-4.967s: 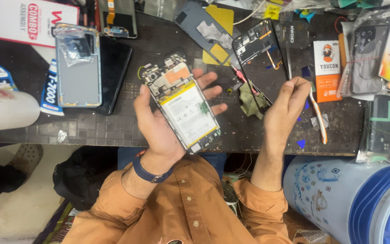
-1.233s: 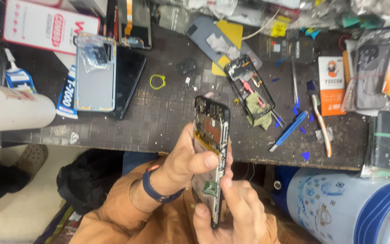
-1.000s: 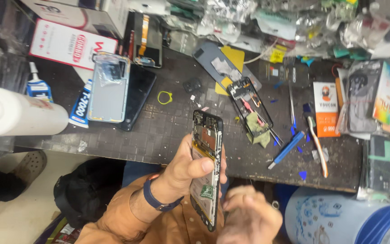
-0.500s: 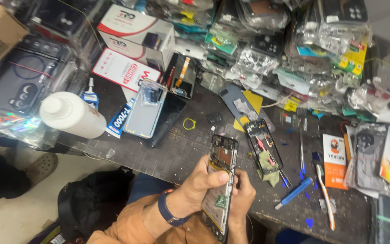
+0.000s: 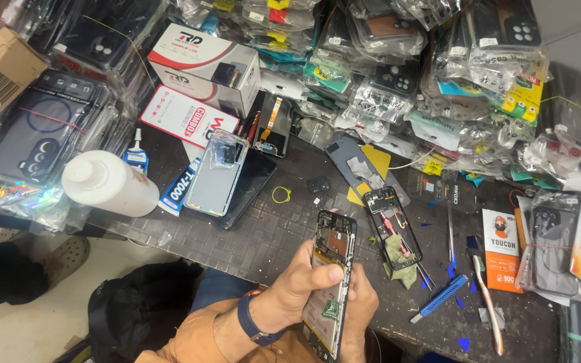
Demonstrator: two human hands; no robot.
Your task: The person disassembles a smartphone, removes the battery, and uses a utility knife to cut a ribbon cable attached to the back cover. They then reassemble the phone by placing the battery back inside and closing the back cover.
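Fingers of left hand (image 5: 304, 286) and right hand (image 5: 358, 306) clamp a slim, opened phone (image 5: 329, 282), circuitry exposed.

light: bright, even overhead | shadows: soft | glare: plastic bags (image 5: 479, 60) | focus: sharp

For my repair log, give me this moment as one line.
left hand: grips opened phone at its edge | right hand: supports it from behind | nearby: second opened phone, blue pry tool on dark bench
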